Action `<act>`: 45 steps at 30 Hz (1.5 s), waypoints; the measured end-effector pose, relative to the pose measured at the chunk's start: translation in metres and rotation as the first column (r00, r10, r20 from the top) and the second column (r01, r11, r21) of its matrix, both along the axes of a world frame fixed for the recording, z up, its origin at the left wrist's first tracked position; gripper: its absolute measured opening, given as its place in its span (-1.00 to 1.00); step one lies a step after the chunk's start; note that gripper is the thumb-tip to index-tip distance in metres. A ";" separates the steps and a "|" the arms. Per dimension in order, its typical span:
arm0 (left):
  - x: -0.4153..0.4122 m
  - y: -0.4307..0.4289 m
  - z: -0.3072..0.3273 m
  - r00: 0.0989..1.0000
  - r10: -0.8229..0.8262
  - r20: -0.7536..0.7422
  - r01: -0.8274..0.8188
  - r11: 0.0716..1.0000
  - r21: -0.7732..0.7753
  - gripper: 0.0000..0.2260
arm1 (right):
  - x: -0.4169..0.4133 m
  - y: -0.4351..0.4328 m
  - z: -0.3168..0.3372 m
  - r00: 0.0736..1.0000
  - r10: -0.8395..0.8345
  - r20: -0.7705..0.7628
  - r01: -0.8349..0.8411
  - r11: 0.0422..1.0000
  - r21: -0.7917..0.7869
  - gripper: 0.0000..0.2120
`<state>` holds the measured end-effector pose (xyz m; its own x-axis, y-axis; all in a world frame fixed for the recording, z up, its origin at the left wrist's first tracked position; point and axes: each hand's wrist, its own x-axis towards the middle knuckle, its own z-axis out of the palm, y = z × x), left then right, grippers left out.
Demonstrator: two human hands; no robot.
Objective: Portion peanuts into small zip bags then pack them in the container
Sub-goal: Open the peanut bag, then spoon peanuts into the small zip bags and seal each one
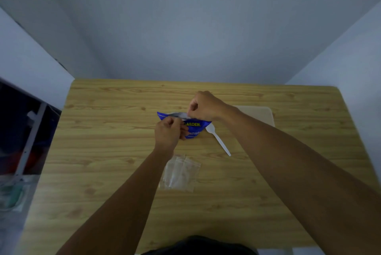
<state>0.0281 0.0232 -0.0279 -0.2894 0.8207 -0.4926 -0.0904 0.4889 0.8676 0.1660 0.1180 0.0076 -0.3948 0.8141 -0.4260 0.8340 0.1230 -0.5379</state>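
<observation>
I am looking down at a wooden worktop (103, 131), and the blue peanut bag (194, 130) is standing near the middle of it. Just to the right of the bag, a white plastic spoon (219, 140) is lying flat. Its wide end is touching the bag's corner and its handle is pointing back toward me. It might be a fork, I cannot tell. In front of the bag, nearer to me, a few small clear zip bags (181, 173) are lying flat in a loose pile. Behind the bag and to its right, a flat tan thing (262, 115) with round corners is lying on the worktop. My right arm is covering part of it, so I cannot tell what it is. Far to the left of the bag, past the worktop's edge, a grey metal frame (31, 131) is standing in a dark spot.

My left hand (167, 134) is in front of the bag and is hiding its left half. Its fingers are curled in, and they are pinching the near side of the bag's top edge. My right hand (204, 107) is reaching over the bag from behind. Its fingers are curled too, and they are pinching the far side of the top edge. The bag's mouth is gaping a little between my two hands, and silver is showing inside.
</observation>
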 end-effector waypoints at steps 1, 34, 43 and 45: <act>0.000 -0.002 0.000 1.000 -0.003 0.001 0.003 1.000 0.003 -0.81 | -0.001 0.001 -0.003 1.000 0.003 0.021 -0.003 1.000 0.029 -0.85; -0.040 -0.012 0.005 0.930 -0.038 -0.366 0.097 0.985 0.142 -0.58 | 0.049 -0.077 -0.070 0.778 -0.574 -0.255 0.620 0.766 0.166 -0.73; -0.038 -0.018 0.008 0.915 -0.124 -0.384 0.210 0.959 0.189 -0.55 | 0.050 -0.131 -0.113 0.792 -0.578 0.194 0.552 0.815 0.175 -0.74; -0.039 -0.019 0.009 0.918 -0.120 -0.378 0.207 0.958 0.198 -0.54 | 0.055 -0.135 -0.116 0.782 -0.610 0.131 0.598 0.793 0.121 -0.69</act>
